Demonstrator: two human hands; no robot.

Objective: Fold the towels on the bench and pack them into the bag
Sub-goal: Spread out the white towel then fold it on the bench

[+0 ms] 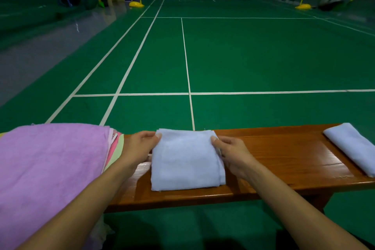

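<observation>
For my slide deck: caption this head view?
Both hands pinch a folded blue towel on the bench.

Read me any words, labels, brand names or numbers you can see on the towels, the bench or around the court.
None can be read.
Blue towel under both hands: no label showing.
Second blue towel, purple towel, bench: no writing.
Far court gear: too small and dim to tell.

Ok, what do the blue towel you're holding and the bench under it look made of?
The blue towel looks like soft terry cloth: matte, with a fuzzy nap and limp folded edges. The bench looks like varnished wood: orange-brown grain lines and plank seams under a glossy sheen.
</observation>
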